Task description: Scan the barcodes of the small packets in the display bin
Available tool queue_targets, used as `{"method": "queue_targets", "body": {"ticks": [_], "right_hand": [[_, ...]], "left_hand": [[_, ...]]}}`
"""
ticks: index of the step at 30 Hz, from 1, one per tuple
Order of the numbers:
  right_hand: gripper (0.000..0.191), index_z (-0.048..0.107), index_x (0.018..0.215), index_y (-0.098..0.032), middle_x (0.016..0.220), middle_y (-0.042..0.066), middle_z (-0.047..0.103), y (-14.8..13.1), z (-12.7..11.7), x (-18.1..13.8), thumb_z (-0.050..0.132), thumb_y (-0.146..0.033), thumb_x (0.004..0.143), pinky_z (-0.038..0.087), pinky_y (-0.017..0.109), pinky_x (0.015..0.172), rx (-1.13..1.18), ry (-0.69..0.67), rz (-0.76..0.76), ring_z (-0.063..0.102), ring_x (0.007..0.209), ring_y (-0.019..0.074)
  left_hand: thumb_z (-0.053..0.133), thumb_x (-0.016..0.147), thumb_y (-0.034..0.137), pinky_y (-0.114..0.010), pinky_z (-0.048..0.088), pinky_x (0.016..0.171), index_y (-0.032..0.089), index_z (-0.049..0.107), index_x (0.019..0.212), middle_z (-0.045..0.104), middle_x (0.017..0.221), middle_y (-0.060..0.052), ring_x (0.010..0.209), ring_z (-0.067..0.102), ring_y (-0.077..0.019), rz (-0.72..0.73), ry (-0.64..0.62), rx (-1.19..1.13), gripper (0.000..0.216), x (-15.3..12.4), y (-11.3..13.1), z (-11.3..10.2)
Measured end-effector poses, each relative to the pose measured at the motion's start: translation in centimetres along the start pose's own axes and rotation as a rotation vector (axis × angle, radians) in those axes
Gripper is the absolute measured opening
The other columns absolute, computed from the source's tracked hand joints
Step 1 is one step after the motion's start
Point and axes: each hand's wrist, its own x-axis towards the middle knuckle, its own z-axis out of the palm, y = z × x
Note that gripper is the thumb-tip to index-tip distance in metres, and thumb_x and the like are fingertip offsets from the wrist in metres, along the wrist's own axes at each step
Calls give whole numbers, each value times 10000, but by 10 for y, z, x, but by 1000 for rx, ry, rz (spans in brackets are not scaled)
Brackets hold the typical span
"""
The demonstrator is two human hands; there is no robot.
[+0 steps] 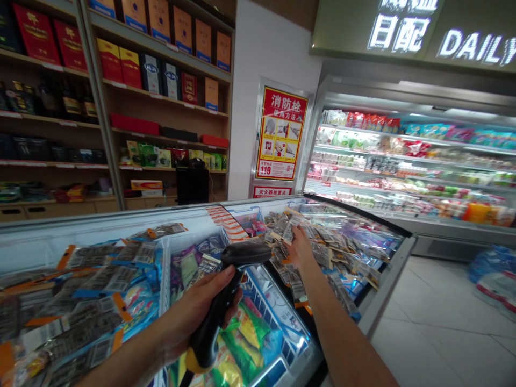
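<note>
My left hand [197,303] is wrapped round the grip of a black barcode scanner [246,251] with a yellow-tipped base, its head pointing right. Farther forward, my right hand [300,246] pinches a small flat printed packet [287,232] over a heap of similar packets [328,236] on the right part of the chest freezer [379,322]. Under the scanner, yellow-green bags [242,344] fill a white wire basket [278,328]. Another pile of packets with orange and blue edges [108,274] lies to the left. Print on the held packet is too blurred to read.
Shelves with boxes and bottles [165,75] stand behind at the left. A red notice [280,134] hangs on the wall. An open refrigerated display [403,161] is at the back right. Wrapped bottles [494,279] sit on the tiled floor at the right.
</note>
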Motion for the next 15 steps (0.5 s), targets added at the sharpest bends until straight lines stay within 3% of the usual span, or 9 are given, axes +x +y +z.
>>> {"method": "queue_targets", "body": {"ticks": [7, 15], "right_hand": [[157, 513, 807, -228, 644, -57, 650, 3, -2, 3, 528, -202, 652, 500, 281, 570, 32, -14, -5, 617, 590, 141], [170, 533, 785, -238, 691, -34, 647, 2, 2, -1, 580, -237, 622, 489, 281, 591, 39, -23, -41, 615, 657, 156]], "left_hand": [[634, 597, 591, -178, 343, 433, 143, 541, 708, 557, 602, 16, 454, 477, -65, -3, -33, 8, 472, -2, -2, 2], [616, 654, 550, -183, 349, 440, 145, 549, 784, 559, 611, 10, 457, 482, -69, -37, -28, -80, 431, -1, 0, 11]]}}
